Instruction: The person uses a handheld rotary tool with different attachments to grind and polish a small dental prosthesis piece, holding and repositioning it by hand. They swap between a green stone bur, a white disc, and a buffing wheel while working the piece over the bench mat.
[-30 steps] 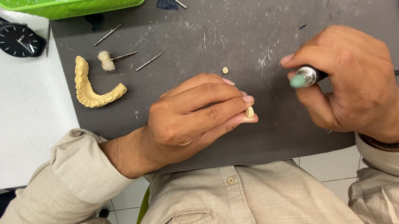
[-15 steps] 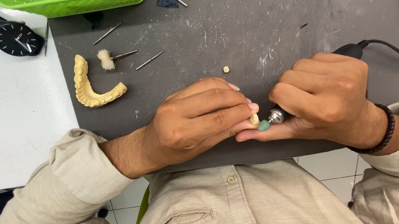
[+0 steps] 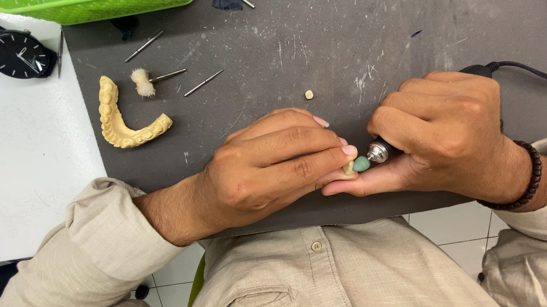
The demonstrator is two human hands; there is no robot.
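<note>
Polishing was the step in hand, judged from the head view: left hand [image 3: 269, 169] had its fingers clamped on a small cream tooth-like piece [image 3: 349, 169] at the near edge of the dark mat [image 3: 377, 18]. Right hand [image 3: 443, 129] was closed round a corded handpiece [image 3: 378, 152], green tip [image 3: 362, 163] touching the piece. Next move prob. calls for light pressure & a steady pinch. Piece mostly hidden by fingertips; handpiece body covered by the palm. Dental arch cast [image 3: 123, 119] lay well apart on the mat, upper left.
</note>
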